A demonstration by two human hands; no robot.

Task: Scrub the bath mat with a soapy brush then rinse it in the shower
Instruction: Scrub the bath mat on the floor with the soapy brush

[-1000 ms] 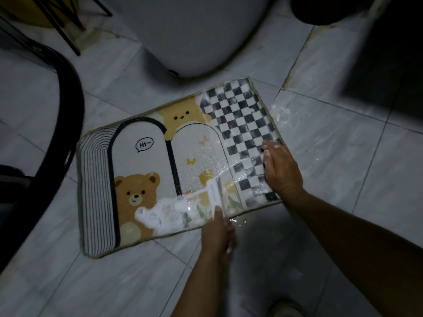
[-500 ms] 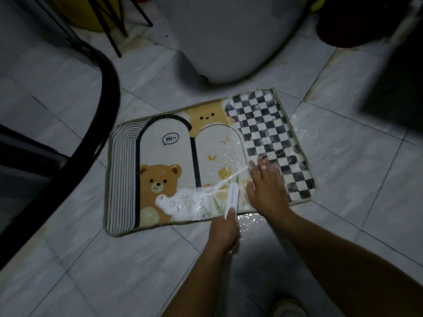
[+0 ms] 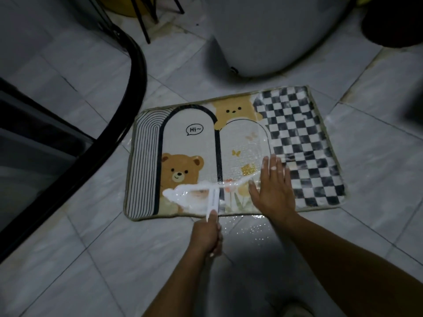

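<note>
The bath mat (image 3: 190,143) lies flat on the tiled floor (image 3: 91,259), just to the 3 o'clock side of the frame's middle, its far edge close to a pale rounded fixture (image 3: 263,35) at 12 o'clock and a black curved frame (image 3: 137,65) off at 9 to 10 o'clock. The left hand (image 3: 207,234) sits just off the mat's 6 o'clock edge, fingers curled tight round the handle of the white brush (image 3: 213,200), whose head reaches onto the mat and is buried in a band of white foam (image 3: 180,193). The right hand (image 3: 273,191) lies palm down with fingers straight and spread, holding nothing, pressing the mat to the floor. Compared with a second ago, this bracing hand has come off the checkered section (image 3: 304,145) at the mat's 3 o'clock end and now rests mostly on the floral panel beside it, only its outer edge over the checks. The brush has likewise travelled toward 9 o'clock: its handle now crosses the dark divider line and its head works at the lower part of the brown bear (image 3: 180,172). A thin streak of suds trails back from there toward the right hand's thumb. That suggests the scrubbing is advancing across the mat from the 3 o'clock end. The striped panel at 9 o'clock and the upper arch look dry and untouched, so a fair share of scrubbing remains before any rinse. Water beads on the floor (image 3: 249,225) by the near edge, so the mat could slide if the brace lifts.
</note>
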